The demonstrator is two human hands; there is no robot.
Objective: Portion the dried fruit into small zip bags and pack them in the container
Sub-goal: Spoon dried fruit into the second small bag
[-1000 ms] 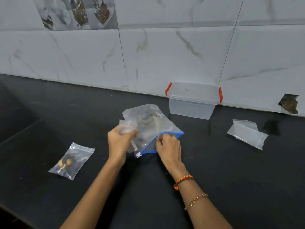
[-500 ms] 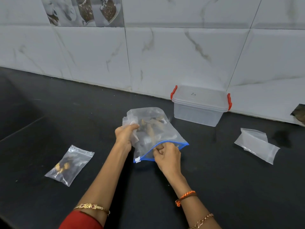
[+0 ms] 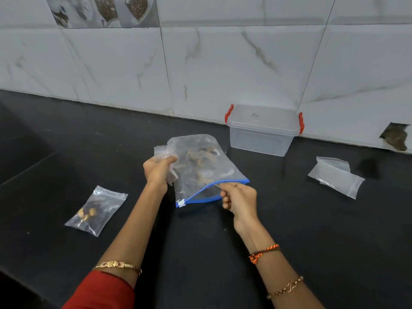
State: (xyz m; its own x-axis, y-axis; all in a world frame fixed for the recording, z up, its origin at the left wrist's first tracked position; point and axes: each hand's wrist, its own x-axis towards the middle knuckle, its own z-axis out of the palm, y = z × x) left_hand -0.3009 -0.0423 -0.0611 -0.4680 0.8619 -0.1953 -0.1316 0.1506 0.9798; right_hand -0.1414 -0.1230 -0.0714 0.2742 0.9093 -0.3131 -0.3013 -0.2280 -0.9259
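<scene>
A large clear zip bag with a blue slider strip holds dried fruit and lies at the middle of the black counter, its mouth gaping toward me. My left hand grips a small clear zip bag against the large bag's left side. My right hand is at the blue mouth, fingers curled, pinching something small that I cannot make out. A filled small zip bag lies to the left. Empty small zip bags lie to the right. The clear lidded container with red clips stands by the wall.
The black counter runs to a white marble-tile wall. A broken hole in the wall tile shows at the far right. A seam in the counter runs along the left.
The right hand has drawn back out of the large bag's mouth toward me. The left hand has shifted slightly up along the bag's left side with the small bag.
</scene>
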